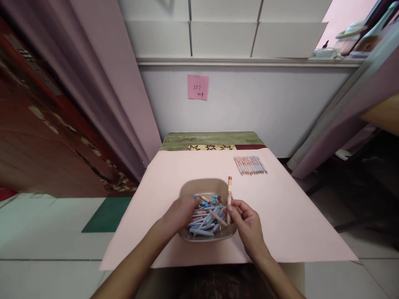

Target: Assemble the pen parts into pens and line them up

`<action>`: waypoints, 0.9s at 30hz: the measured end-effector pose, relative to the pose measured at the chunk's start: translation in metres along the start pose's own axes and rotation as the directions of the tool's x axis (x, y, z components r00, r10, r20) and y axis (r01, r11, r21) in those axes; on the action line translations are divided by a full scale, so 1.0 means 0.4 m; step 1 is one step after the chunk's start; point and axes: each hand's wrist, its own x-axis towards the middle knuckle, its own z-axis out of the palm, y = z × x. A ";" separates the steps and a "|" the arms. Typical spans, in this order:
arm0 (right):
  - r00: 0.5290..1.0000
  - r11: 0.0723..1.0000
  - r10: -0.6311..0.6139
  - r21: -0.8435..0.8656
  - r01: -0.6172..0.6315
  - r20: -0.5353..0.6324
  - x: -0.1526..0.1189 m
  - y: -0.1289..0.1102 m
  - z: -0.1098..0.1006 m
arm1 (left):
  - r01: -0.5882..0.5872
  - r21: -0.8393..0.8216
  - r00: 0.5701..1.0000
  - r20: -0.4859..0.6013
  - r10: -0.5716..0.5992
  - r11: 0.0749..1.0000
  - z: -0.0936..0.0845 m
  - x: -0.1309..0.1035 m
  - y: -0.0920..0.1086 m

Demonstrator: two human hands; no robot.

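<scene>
My right hand (247, 222) is closed round a cream pen (230, 193) with a brown end, held nearly upright at the right rim of a beige plastic bin (202, 239). Inside the bin lie loose blue pen barrels (201, 231), a pinkish one (217, 217), and small blue and brown pieces (215, 197) towards the back. My left hand (184, 209) reaches over the left rim into the bin. Its fingers are blurred and partly out of sight, so I cannot make out whether they grip anything.
A neat row of pens (251, 165) lies side by side at the table's back right. Pale pink paper (280, 224) covers most of the table, whose patterned green end (212, 138) meets the wall. A pink note (198, 87) sticks there. Curtains (124, 83) hang at both sides.
</scene>
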 end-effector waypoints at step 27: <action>0.995 0.998 -0.058 0.003 0.058 0.075 -0.010 -0.007 0.019 | 0.063 0.310 0.996 0.037 -0.078 0.949 0.040 0.096 0.027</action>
